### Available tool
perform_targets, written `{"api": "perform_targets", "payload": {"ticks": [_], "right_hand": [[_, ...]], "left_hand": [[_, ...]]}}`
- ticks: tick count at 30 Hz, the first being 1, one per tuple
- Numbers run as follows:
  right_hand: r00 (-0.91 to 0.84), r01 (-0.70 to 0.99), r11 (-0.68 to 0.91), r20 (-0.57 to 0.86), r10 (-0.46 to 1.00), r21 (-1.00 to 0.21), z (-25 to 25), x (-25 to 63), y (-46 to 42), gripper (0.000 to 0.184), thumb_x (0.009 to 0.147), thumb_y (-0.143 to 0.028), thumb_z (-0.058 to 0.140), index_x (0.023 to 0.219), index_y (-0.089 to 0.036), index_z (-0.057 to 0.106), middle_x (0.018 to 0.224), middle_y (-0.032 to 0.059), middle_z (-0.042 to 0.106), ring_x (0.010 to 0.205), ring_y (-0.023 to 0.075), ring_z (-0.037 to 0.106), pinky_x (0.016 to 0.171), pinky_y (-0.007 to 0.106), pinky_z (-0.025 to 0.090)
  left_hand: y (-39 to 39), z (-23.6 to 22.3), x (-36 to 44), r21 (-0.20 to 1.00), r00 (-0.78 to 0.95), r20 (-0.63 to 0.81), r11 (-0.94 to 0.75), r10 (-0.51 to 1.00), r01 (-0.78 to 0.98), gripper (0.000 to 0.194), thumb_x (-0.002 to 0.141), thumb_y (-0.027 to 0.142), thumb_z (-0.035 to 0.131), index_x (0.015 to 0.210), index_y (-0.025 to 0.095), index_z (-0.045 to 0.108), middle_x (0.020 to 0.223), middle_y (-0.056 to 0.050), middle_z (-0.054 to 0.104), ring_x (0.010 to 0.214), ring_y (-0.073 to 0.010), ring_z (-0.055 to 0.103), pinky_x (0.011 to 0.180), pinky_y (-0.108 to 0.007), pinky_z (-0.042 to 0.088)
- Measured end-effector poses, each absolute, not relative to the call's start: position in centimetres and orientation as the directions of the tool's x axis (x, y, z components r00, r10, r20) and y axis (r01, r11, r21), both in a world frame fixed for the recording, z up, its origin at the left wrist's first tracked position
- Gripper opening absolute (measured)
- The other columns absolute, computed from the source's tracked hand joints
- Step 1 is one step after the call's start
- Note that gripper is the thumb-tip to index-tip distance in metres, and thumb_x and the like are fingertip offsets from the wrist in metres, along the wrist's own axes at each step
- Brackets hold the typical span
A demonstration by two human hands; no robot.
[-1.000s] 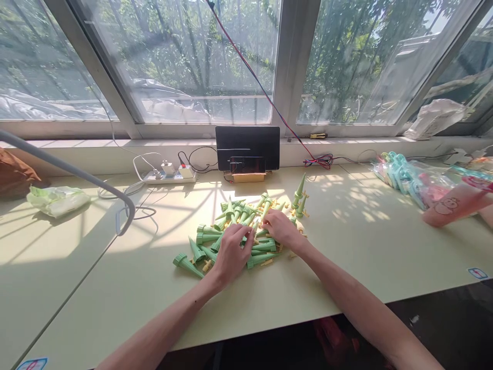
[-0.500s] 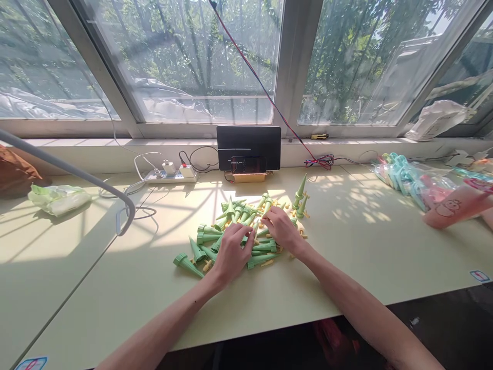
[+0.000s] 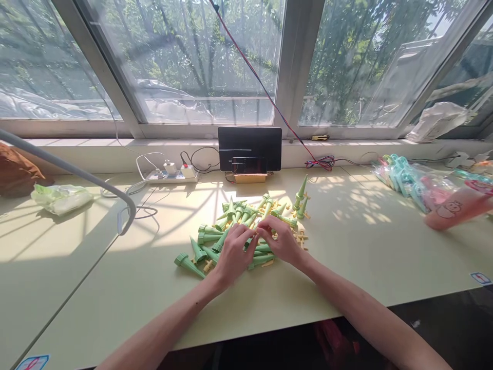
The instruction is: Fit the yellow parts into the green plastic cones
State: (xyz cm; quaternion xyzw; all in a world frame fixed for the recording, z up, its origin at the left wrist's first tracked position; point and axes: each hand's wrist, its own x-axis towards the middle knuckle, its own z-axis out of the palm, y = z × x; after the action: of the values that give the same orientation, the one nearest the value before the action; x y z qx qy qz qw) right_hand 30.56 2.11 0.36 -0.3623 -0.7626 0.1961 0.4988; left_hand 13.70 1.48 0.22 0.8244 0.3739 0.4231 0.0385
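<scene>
My left hand [image 3: 235,252] is closed in a pinch over a heap of green plant watering spikes [image 3: 210,237]. Its fingertips meet those of my right hand [image 3: 283,240], which is pinched too. Whatever sits between the fingers is too small and too covered to name. The spikes are hollow cones with ribbed caps, mostly lying on their sides around and under both hands. Small yellow valve pieces [image 3: 301,236] lie among them, just right of my right hand. Behind that hand, two spikes [image 3: 301,194] stand point up, with yellow pieces fitted on them.
A dark tablet [image 3: 250,146] and a phone lean upright at the back. Left of them sits a power strip [image 3: 173,176] with cables. A grey curved bar [image 3: 96,180] reaches in from the left. Bagged items [image 3: 404,180] and a pink cup [image 3: 447,210] lie at the right.
My right hand has come down and toward the left hand, so their fingertips now meet. More spikes and yellow pieces show behind it. My left hand has barely moved.
</scene>
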Motion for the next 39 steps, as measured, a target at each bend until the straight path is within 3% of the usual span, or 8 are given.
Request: {"api": "perform_targets", "payload": {"ticks": [7, 14, 20, 26, 39], "right_hand": [[-0.202, 0.329, 0.679, 0.654, 0.729, -0.656, 0.2, 30.4, 1.6, 0.01, 0.094, -0.027, 0.054, 0.088, -0.02, 0.057, 0.072, -0.0001, 0.058, 0.061, 0.0121, 0.052, 0.059, 0.025, 0.045], [-0.179, 0.386, 0.686, 0.679, 0.712, -0.617, 0.0, 30.5, 1.5, 0.014, 0.097, -0.026, 0.047, 0.096, -0.02, 0.06, 0.082, 0.0038, 0.065, 0.071, 0.0146, 0.06, 0.066, 0.028, 0.051], [-0.168, 0.383, 0.724, 0.727, 0.666, -0.575, 0.2, 30.6, 1.5, 0.017, 0.098, -0.023, 0.046, 0.097, -0.021, 0.063, 0.089, 0.0055, 0.064, 0.078, 0.0159, 0.061, 0.067, 0.028, 0.051], [-0.17, 0.373, 0.748, 0.752, 0.637, -0.549, 0.2, 30.4, 1.4, 0.016, 0.097, -0.022, 0.048, 0.098, -0.022, 0.064, 0.088, 0.0051, 0.063, 0.078, 0.0159, 0.061, 0.068, 0.029, 0.052], [-0.167, 0.368, 0.725, 0.726, 0.667, -0.581, 0.2, 30.3, 1.3, 0.01, 0.095, -0.025, 0.053, 0.094, -0.021, 0.062, 0.078, 0.002, 0.061, 0.063, 0.012, 0.055, 0.058, 0.025, 0.05]], "left_hand": [[0.9, 0.8, 14.0, 0.387, 0.332, 0.731, -0.763, 0.596, 0.518, 0.007, 0.091, 0.017, 0.056, 0.089, 0.02, 0.063, 0.076, -0.002, 0.058, 0.073, -0.0156, 0.052, 0.066, -0.029, 0.046], [0.7, 1.0, 13.9, 0.448, 0.301, 0.689, -0.715, 0.659, 0.537, 0.012, 0.091, 0.018, 0.053, 0.102, 0.02, 0.058, 0.093, -0.006, 0.061, 0.087, -0.0193, 0.057, 0.076, -0.033, 0.05], [0.8, 0.8, 14.0, 0.465, 0.316, 0.667, -0.708, 0.675, 0.532, 0.017, 0.092, 0.018, 0.052, 0.107, 0.02, 0.058, 0.096, -0.007, 0.061, 0.09, -0.0196, 0.057, 0.079, -0.033, 0.05], [1.0, 0.2, 13.8, 0.477, 0.367, 0.66, -0.743, 0.655, 0.469, 0.013, 0.095, 0.018, 0.049, 0.101, 0.02, 0.061, 0.09, -0.004, 0.06, 0.083, -0.0157, 0.058, 0.073, -0.028, 0.05], [1.2, 0.3, 13.6, 0.474, 0.333, 0.664, -0.721, 0.669, 0.506, 0.016, 0.097, 0.02, 0.047, 0.095, 0.02, 0.062, 0.087, -0.004, 0.06, 0.079, -0.0149, 0.057, 0.071, -0.028, 0.049]]}}
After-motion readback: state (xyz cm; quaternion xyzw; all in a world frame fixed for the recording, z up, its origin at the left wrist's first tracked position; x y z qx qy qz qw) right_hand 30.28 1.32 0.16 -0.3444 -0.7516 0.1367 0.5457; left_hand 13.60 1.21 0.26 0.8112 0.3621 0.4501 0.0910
